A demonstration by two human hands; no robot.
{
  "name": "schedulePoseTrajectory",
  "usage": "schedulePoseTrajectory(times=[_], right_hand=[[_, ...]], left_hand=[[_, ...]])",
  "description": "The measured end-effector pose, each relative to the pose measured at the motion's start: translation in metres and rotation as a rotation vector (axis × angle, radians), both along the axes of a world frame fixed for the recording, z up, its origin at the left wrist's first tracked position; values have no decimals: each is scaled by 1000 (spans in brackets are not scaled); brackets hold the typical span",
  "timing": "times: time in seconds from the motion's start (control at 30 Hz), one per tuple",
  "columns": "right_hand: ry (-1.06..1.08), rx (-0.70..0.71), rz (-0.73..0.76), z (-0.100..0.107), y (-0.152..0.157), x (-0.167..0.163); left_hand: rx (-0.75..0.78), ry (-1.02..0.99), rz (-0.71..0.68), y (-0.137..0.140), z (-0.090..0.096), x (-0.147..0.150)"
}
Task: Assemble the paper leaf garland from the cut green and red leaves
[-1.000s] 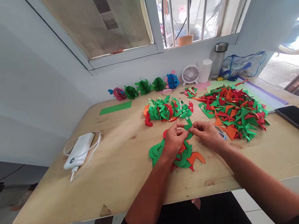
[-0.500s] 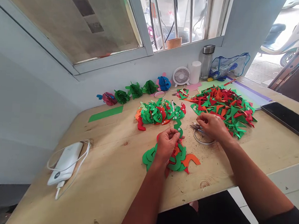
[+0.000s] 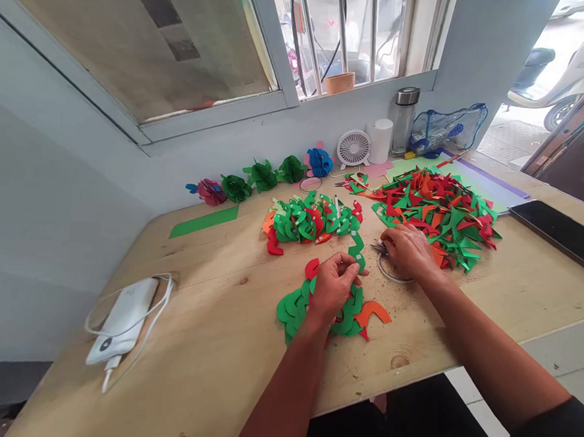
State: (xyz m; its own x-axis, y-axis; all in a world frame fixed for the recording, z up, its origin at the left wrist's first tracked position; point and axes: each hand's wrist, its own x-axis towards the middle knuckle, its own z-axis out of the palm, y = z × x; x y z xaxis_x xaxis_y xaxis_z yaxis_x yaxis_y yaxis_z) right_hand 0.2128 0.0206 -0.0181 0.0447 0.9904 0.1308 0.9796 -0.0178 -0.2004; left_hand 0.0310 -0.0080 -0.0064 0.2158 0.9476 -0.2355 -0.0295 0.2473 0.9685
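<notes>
My left hand (image 3: pixel 336 284) pinches a curved green paper cutout (image 3: pixel 356 249) that has small white squares on it. Below that hand lies a pile of green, red and orange curved paper pieces (image 3: pixel 293 311), partly hidden by the wrist. My right hand (image 3: pixel 409 251) rests low with its fingers closed against a small metal-tipped tool (image 3: pixel 378 248). A pale ring (image 3: pixel 390 276) lies under the same hand. What the right fingertips hold is hidden.
Behind the hands lie a heap of curved cutouts (image 3: pixel 296 222) and a bigger heap of pointed paper scraps (image 3: pixel 441 208). Folded paper shapes (image 3: pixel 262 176), a fan (image 3: pixel 353 150) and a bottle (image 3: pixel 404 123) line the wall. A phone (image 3: pixel 563 232) and power bank (image 3: pixel 125 320) flank the workspace.
My left hand has shifted slightly right with the green cutout. My right hand has come down toward the metal-tipped tool and the pale ring.
</notes>
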Motion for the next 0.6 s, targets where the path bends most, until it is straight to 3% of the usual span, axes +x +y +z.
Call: schedulePoseTrajectory(times=[0.3, 0.43, 0.6], right_hand=[[38, 22, -1, -5, 3, -1], [67, 31, 2, -5, 3, -3], [79, 51, 4, -5, 0, -3]], left_hand=[[85, 9, -38, 4, -11, 2], [281, 108, -100, 0, -15, 6], [500, 369, -241, -6, -9, 12]])
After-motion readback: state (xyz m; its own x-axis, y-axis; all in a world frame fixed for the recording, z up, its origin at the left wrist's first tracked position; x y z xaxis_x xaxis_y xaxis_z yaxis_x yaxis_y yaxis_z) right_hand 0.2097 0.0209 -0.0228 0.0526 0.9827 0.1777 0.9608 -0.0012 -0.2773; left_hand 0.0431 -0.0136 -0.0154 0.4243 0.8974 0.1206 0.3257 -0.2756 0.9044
